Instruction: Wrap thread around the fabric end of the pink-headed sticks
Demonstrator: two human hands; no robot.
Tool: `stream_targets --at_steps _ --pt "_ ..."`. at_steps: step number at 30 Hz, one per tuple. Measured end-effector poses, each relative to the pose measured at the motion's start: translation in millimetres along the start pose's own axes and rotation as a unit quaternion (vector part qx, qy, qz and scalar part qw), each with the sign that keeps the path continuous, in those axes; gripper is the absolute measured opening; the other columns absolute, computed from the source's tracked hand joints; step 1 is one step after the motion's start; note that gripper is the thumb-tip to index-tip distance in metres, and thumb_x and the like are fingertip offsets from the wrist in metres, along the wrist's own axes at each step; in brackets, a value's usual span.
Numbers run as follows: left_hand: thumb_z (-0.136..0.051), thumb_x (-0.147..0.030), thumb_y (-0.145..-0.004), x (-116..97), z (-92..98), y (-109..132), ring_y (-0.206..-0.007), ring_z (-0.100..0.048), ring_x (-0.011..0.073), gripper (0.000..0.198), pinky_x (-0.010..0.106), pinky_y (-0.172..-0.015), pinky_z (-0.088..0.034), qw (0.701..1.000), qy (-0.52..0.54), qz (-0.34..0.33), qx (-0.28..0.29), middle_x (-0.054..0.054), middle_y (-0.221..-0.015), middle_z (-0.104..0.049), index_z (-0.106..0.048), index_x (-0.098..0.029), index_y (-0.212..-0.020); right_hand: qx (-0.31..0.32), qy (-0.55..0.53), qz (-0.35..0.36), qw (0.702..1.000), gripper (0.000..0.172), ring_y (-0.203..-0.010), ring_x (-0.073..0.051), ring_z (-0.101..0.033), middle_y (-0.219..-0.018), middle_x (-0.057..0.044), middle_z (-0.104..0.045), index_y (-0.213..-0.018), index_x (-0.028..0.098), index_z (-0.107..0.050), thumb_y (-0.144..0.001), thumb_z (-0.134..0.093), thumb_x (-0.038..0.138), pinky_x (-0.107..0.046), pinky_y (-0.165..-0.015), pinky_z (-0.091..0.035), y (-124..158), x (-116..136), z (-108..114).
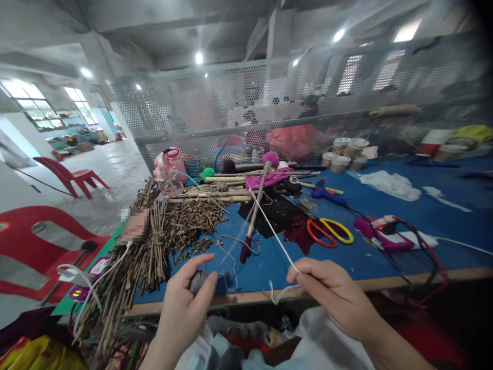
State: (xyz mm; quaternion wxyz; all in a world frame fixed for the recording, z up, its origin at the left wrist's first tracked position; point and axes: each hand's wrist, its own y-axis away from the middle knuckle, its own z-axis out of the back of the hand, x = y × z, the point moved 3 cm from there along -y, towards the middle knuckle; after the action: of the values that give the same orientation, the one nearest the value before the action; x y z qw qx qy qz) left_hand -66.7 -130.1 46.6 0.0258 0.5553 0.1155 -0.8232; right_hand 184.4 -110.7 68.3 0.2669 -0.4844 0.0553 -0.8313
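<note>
My left hand [185, 303] is curled round a small ball of grey yarn [198, 281], thumb and forefinger on either side of it. My right hand [331, 290] pinches a white cord [275, 234], which runs taut up and left to the stick; its short loose end [278, 298] hangs by the table edge. The wooden stick [261, 192] leans over the table, dark red at its lower end. Around it lie loose loops of thin grey yarn [233, 257] and black cloth [269, 210].
Scissors [331, 232] with red and yellow handles and a blue glue gun [327, 194] lie to the right. Bundled twigs [157, 236] and bark scraps [196, 218] cover the left. A perforated metal screen [215, 103] stands behind. Purple power strip [385, 234] and cables lie far right.
</note>
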Motion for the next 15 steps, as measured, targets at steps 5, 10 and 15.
stream_targets --at_steps 5,10,15 --pt "-0.055 -0.037 -0.076 5 -22.0 -13 -0.084 -0.06 0.0231 0.032 0.031 -0.078 -0.043 0.977 -0.138 -0.056 0.151 0.008 -0.091 -0.068 -0.068 -0.021 -0.101 -0.063 0.022 0.022 0.998 0.022 -0.061 -0.017 -0.06 -0.066 -0.003 -0.064 -0.076 0.024 -0.065 -0.086 -0.048 0.032 -0.025 -0.056 -0.045 29 6 13" --pt "-0.054 -0.039 -0.076 8 -16.2 -11 -0.053 -0.051 0.0161 0.045 0.024 -0.053 -0.037 0.97 -0.195 -0.012 0.144 -0.001 -0.054 -0.057 -0.06 -0.019 -0.116 -0.219 -0.05 -0.066 0.972 0.024 -0.046 -0.013 -0.047 -0.054 -0.001 -0.051 -0.076 0.021 -0.062 -0.084 -0.049 0.04 -0.024 -0.04 -0.035 29 -33 34" --pt "-0.057 -0.04 -0.072 -26 25.5 -43 -0.049 -0.045 0.009 0.031 0.019 -0.047 -0.031 0.982 -0.048 -0.012 0.182 -0.001 -0.051 -0.052 -0.06 -0.014 -0.056 -0.329 -0.165 -0.157 0.916 0.027 -0.036 -0.007 -0.025 -0.046 0.007 -0.031 -0.079 0.02 -0.055 -0.079 -0.053 0.047 -0.02 -0.033 -0.02 -4 -91 69"
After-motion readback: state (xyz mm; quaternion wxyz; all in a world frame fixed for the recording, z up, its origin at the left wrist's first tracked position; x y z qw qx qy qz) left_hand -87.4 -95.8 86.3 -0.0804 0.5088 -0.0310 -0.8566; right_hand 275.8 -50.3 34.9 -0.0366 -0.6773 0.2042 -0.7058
